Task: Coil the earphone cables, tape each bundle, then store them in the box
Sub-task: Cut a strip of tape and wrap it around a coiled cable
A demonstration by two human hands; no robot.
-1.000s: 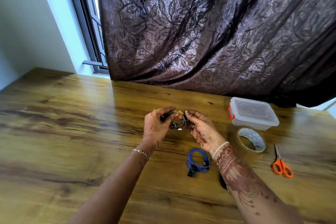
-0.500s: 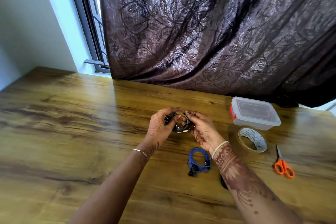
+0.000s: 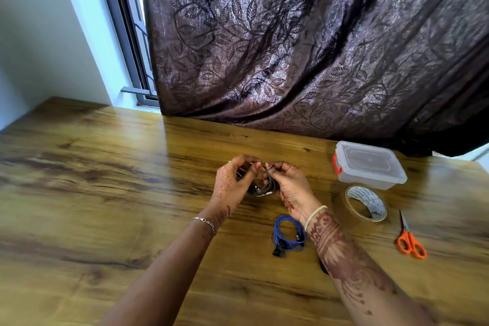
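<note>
Both hands meet above the middle of the wooden table (image 3: 105, 193). Between them is a small coil of dark grey earphone cable (image 3: 260, 189). My left hand (image 3: 234, 184) grips the coil from the left with curled fingers. My right hand (image 3: 289, 188) pinches it from the right. Much of the coil is hidden by my fingers. A blue earphone cable bundle (image 3: 288, 234) lies coiled on the table just below my right wrist. The clear plastic box (image 3: 370, 165) with a red latch stands shut at the right, apart from both hands.
A roll of clear tape (image 3: 366, 202) lies in front of the box. Orange-handled scissors (image 3: 410, 239) lie to its right. A small dark object (image 3: 323, 267) peeks out under my right forearm. A dark curtain (image 3: 317, 47) hangs along the table's far edge.
The fingertips of both hands have closed in over the top of the grey coil, which now sits lower between my palms. The camera view shifted slightly.
</note>
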